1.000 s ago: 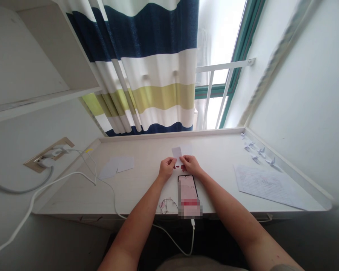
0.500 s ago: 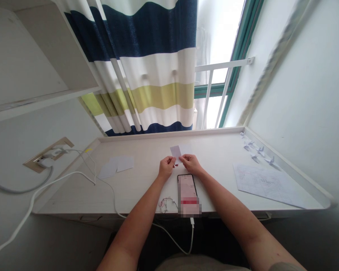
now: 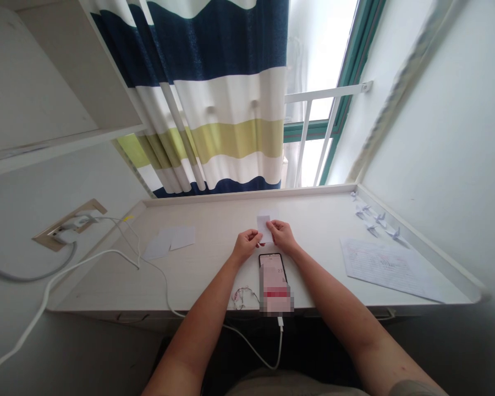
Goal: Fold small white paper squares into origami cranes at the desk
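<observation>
Both my hands hold a small white paper slip point(image 3: 264, 225) upright above the desk, pinching it from either side. My left hand point(image 3: 246, 246) grips its lower left edge, and my right hand point(image 3: 282, 235) has the right edge between its fingers. Just below them lies a smartphone point(image 3: 274, 283) with a pixelated screen and a white charging cable point(image 3: 280, 324) plugged into its near end. Left of the phone, a thin tangled beaded string point(image 3: 242, 297) rests near my left forearm.
Two white paper squares point(image 3: 169, 238) lie left on the white desk point(image 3: 206, 286). Several small paper cranes point(image 3: 373, 220) line the right wall, beside a handwritten sheet point(image 3: 388, 269). Cables run from a wall socket point(image 3: 68, 228) across the desk. A striped curtain point(image 3: 226, 93) hangs behind.
The paper slip has shifted right and now stands more upright between my fingers. My right hand has risen slightly up the desk, and both hands have moved a little to the right.
</observation>
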A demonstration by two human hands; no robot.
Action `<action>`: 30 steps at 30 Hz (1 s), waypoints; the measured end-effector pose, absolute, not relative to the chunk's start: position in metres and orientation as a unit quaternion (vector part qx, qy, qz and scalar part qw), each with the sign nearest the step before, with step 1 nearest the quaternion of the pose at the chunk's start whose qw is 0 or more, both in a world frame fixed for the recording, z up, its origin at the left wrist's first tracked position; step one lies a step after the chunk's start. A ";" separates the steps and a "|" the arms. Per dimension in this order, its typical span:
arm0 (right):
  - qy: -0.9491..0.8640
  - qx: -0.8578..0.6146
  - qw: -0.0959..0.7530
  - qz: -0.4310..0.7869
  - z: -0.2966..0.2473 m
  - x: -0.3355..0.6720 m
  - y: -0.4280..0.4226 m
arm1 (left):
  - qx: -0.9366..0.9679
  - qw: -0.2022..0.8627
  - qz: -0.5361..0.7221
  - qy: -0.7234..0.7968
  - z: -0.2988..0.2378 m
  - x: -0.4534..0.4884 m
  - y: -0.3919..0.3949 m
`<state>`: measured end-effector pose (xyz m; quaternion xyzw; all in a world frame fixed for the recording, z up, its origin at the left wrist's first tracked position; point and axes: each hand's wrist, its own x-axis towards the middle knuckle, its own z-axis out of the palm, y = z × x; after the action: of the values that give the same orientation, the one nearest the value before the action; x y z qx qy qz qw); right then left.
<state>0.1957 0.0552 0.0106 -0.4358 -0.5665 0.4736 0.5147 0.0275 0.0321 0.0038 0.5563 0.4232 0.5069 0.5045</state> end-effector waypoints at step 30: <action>-0.651 -0.463 0.472 0.372 0.001 0.194 0.058 | 0.530 0.427 0.576 0.452 0.002 0.024 0.034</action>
<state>0.1942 0.0581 0.0006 -0.4631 -0.6514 0.3719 0.4721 0.0237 0.0343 0.0021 0.5297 0.4522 0.5764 0.4274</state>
